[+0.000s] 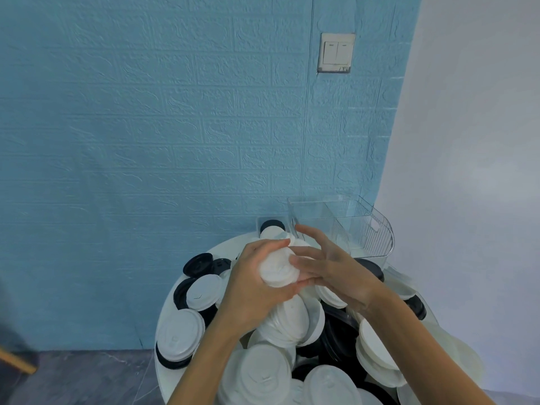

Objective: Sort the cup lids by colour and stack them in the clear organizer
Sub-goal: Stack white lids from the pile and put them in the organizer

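My left hand (254, 290) grips a stack of white lids (276, 268) above the round white table (166, 363). My right hand (330, 270) lies against the stack's right side with fingers spread and fairly straight. The clear organizer (362, 226) stands at the table's far right, just behind my hands. To the left of the organizer stand more white lids with a black lid (272, 225) behind them. Several loose white lids (181, 331) and black lids (198, 263) cover the table below and around my hands.
A blue brick-textured wall (146, 141) rises right behind the table, with a light switch (336, 52) high up. A white wall (473, 141) is on the right. Dark floor (87, 378) lies to the left, with a wooden piece (17, 361) at the left edge.
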A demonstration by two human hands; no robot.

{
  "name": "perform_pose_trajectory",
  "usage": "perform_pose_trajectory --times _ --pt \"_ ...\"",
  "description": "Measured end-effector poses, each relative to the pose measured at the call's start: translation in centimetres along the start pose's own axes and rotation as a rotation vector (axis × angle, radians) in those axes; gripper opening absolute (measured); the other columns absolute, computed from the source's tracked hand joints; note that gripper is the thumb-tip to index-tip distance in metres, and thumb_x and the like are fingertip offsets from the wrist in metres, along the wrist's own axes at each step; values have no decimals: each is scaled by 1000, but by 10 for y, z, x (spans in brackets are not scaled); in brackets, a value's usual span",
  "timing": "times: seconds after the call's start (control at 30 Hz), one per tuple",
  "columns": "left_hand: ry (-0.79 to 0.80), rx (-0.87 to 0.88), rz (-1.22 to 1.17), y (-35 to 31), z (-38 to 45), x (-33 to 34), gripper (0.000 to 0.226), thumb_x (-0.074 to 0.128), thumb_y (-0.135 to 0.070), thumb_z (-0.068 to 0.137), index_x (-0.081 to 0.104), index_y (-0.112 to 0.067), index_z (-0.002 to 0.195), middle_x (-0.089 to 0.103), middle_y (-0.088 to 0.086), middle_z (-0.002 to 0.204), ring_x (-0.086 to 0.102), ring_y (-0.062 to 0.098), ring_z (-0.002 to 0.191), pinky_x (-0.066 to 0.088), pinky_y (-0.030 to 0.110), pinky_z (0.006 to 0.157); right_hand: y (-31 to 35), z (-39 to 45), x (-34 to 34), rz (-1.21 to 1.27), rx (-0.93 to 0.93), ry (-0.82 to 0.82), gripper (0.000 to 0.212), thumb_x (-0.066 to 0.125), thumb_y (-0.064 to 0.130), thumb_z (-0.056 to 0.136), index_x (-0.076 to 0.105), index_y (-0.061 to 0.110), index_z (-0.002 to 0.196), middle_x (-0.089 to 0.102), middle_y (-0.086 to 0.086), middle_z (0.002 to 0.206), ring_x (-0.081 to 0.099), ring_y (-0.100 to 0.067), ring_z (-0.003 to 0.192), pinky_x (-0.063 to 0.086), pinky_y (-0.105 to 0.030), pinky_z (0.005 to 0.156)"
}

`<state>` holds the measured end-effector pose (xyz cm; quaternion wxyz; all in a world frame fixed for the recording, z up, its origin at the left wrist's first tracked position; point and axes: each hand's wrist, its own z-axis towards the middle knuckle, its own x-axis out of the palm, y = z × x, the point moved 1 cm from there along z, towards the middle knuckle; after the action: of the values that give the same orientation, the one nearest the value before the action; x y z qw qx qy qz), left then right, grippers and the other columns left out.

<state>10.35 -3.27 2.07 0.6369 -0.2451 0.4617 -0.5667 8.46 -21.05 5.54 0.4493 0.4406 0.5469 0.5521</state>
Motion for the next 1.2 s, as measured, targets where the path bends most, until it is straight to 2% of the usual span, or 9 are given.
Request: perform_pose_trajectory --times 0.1,0.17,0.27,0.37,0.5,0.63,0.77,1.03,1.2 --pt "-49 -49 -44 8 -1 -9 74 97 -34 56 65 -52 121 58 -19 130 53 -5 122 45 30 109 -12 -10 -13 -467 -91 -112 46 74 32 91 56 38 133 63 12 129 71 -13 95 58 -35 87" --pt "-72 -78 -56 13 -1 -15 77 91 -40 51 64 -56 121 58 -21 129 52 -3 122 44 33 110 -24 -16 -17 -804 -113 -97 52 77 51 83 57 43 131 60 26 124 59 1 106 46 -35 102" --pt "-87 -88 -63 16 -2 -19 79 90 -34 51 62 -56 122 60 -22 127 54 0 122 45 38 111 -38 -18 -6 -1153 -75 56 80 76 72 69 48 49 140 44 32 131 32 -4 126 19 -33 107" --pt "-79 -87 -58 18 -4 -20 82 91 -30 52 60 -55 123 61 -23 127 55 0 122 45 37 111 -47 -10 5 -1327 -77 132 95 74 81 59 41 48 143 36 24 131 25 -15 123 19 -38 105" --pt "-66 -97 -68 21 -9 -18 85 93 -35 48 59 -57 123 60 -27 128 53 -4 123 45 30 108 -45 -8 4 -1258 -94 86 88 80 74 57 48 48 135 39 27 122 27 -11 120 21 -34 103" --pt "-74 -107 -89 22 -10 -19 91 97 -27 49 56 -62 123 59 -31 121 55 -5 118 44 21 102 -27 -18 -14 -889 -82 -17 84 83 75 52 49 56 127 48 34 125 34 3 127 24 -24 105" --pt "-53 -109 -113 20 -9 -16 95 99 -23 50 55 -62 125 61 -27 122 57 -2 119 46 22 102 -6 -10 -18 -587 -179 -61 75 89 66 55 58 47 122 66 24 117 62 -2 112 52 -30 98" --pt "15 -106 -202 5 -7 5 109 95 -3 57 46 -55 139 67 -6 125 67 9 113 60 30 86 2 9 20 -702 -165 -71 85 76 78 56 52 41 129 61 19 124 61 -4 111 51 -32 99" --pt "0 -110 -237 2 -7 7 101 89 6 60 50 -44 139 63 -5 130 70 10 106 61 28 75 -4 2 33 -529 -182 -15 45 67 59 80 51 53 122 59 17 123 66 1 103 56 -27 90"
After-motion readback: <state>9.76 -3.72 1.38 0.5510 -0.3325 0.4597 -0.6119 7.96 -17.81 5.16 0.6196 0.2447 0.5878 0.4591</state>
